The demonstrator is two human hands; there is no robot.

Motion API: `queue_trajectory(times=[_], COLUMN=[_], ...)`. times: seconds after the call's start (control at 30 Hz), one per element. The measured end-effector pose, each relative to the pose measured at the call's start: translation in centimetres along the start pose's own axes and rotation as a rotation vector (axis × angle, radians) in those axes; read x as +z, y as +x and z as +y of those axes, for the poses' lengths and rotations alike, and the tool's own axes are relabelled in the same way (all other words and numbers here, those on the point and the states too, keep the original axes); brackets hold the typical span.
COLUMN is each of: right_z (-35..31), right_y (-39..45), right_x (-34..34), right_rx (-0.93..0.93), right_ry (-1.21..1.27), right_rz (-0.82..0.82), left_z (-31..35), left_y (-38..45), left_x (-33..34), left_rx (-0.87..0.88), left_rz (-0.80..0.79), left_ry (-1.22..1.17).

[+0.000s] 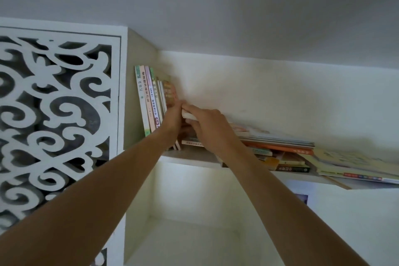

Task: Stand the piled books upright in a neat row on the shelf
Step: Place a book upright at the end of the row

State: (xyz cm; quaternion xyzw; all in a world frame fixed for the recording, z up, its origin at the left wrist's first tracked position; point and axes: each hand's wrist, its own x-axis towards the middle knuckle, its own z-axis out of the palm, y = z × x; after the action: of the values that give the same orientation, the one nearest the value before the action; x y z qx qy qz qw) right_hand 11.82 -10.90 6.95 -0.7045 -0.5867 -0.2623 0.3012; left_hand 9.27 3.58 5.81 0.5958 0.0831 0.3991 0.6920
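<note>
Several books [149,97] stand upright in a row at the left end of the high white shelf [194,157], leaning slightly left. My left hand [172,121] presses flat against the rightmost standing book [169,90]. My right hand [207,123] grips a white book [189,115] by its edge, right beside the row and tilted. A pile of flat books [280,147] lies on the shelf to the right, partly behind my right forearm.
More flat books [356,164] overhang the shelf's right end. A white carved screen panel [56,114] stands to the left of the shelf. The ceiling is close above. An open white compartment [190,222] lies below the shelf.
</note>
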Motion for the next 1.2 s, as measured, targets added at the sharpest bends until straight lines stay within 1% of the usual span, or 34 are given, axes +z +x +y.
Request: queue_trajectory(times=[0.07, 0.13, 0.2, 0.27, 0.37, 0.43, 0.53, 0.57, 0.63, 0.7, 0.73, 0.8, 0.87, 0.9, 0.93, 0.97, 1.0, 1.03, 1.07, 1.1, 1.17, 1.2], right_z=[-0.3, -0.1, 0.7, 1.5, 1.5, 1.3, 1.4, 1.4, 1.6, 1.8, 1.8, 2.1, 2.5, 2.8, 3.1, 3.3, 3.7, 4.2, 4.5, 4.8, 5.5, 5.8], right_y=[0.0, -0.2, -0.2, 0.5, 1.3, 1.5, 1.9, 1.9, 2.0, 1.9, 1.8, 1.6, 1.2, 1.0, 0.9, 1.1, 1.1, 1.1, 1.3, 1.4, 1.4, 1.4], right_x=[0.2, 0.9, 1.9, 3.3, 5.1, 5.9, 6.3, 6.4, 6.3, 5.9, 5.5, 4.5, 3.4, 2.8, 2.4, 1.9, 1.4, 0.7, 0.1, -0.7, -2.4, -3.0], right_rx=[-0.077, -0.084, -0.068, -0.012, 0.092, 0.096, 0.086, 0.083, 0.075, 0.066, 0.064, 0.070, 0.141, 0.224, 0.330, 0.423, 0.489, 0.506, 0.476, 0.441, 0.399, 0.385], right_ry=[0.017, 0.009, 0.037, -0.041, -0.225, -0.318, -0.469, -0.500, -0.519, -0.505, -0.499, -0.516, -0.560, -0.580, -0.583, -0.579, -0.576, -0.566, -0.545, -0.516, -0.394, -0.323], right_rz=[-0.003, -0.003, 0.037, 0.036, -0.060, -0.150, -0.258, -0.286, -0.331, -0.346, -0.350, -0.353, -0.369, -0.395, -0.424, -0.442, -0.453, -0.456, -0.452, -0.452, -0.453, -0.445], left_z=[0.6, 0.6, 1.0, 1.6, 2.1, 1.4, -0.1, -0.6, -1.6, -2.3, -2.8, -4.0, -4.7, -4.8, -4.5, -4.0, -3.6, -3.5, -3.2, -3.2, -3.2, -3.2], left_y=[-0.4, -0.4, -0.5, -0.9, -1.2, -0.4, 0.7, 0.9, 1.7, 2.4, 2.7, 2.9, 2.8, 2.6, 2.3, 2.1, 1.9, 1.9, 1.8, 1.8, 1.6, 1.5], left_x=[-0.9, -1.6, -1.7, -1.2, -0.8, -1.5, -2.8, -3.0, -3.3, -3.3, -3.5, -4.0, -4.2, -4.1, -3.7, -3.5, -2.8, -2.3, -2.1, -2.0, -2.2, -2.4], left_rx=[0.169, 0.334, 0.502, 0.656, 0.840, 0.895, 0.832, 0.842, 0.925, 0.990, 1.005, 1.062, 1.148, 1.157, 1.118, 1.029, 0.910, 0.813, 0.759, 0.758, 0.804, 0.855], left_rz=[0.071, 0.155, 0.282, 0.381, 0.428, 0.412, 0.351, 0.345, 0.410, 0.548, 0.593, 0.624, 0.579, 0.505, 0.405, 0.292, 0.195, 0.134, 0.103, 0.097, 0.094, 0.089], left_ry=[0.064, 0.111, 0.252, 0.361, 0.464, 0.575, 0.732, 0.824, 1.068, 1.251, 1.303, 1.352, 1.414, 1.499, 1.648, 1.844, 2.022, 2.137, 2.189, 2.186, 2.097, 2.021])
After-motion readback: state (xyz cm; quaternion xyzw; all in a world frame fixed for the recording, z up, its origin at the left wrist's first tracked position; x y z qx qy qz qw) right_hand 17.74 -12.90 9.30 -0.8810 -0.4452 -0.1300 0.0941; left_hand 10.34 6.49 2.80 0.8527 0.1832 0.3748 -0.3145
